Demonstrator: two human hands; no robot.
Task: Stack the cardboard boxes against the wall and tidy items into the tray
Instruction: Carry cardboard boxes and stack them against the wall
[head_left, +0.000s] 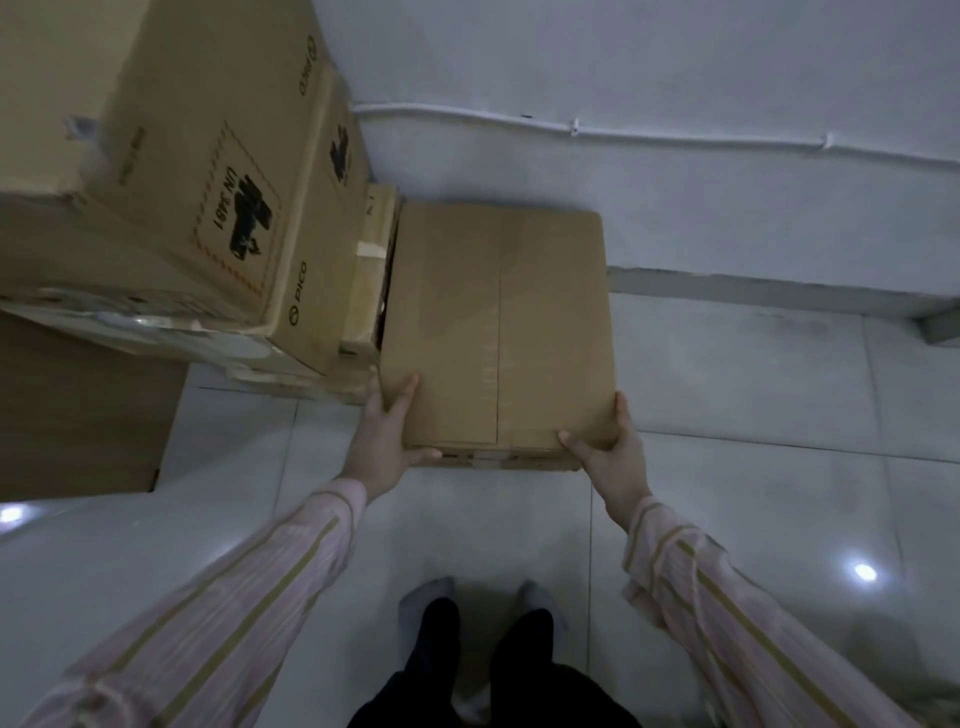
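Note:
A plain brown cardboard box (498, 332) lies in front of me, its far edge at the wall and its left side beside the stack. My left hand (384, 436) grips its near left corner, thumb on the front face and fingers on top. My right hand (610, 449) grips the near right corner, thumb on top and fingers along the right side. To the left stands a stack of printed cardboard boxes (223, 171), the top one marked with a black label. No tray is in view.
A white wall (675, 78) with a thin cable (571, 127) runs behind the box. Glossy grey floor tiles (753, 493) spread to the right and toward me. A flat brown cardboard piece (78, 415) lies at the left. My feet (478, 623) stand just behind the box.

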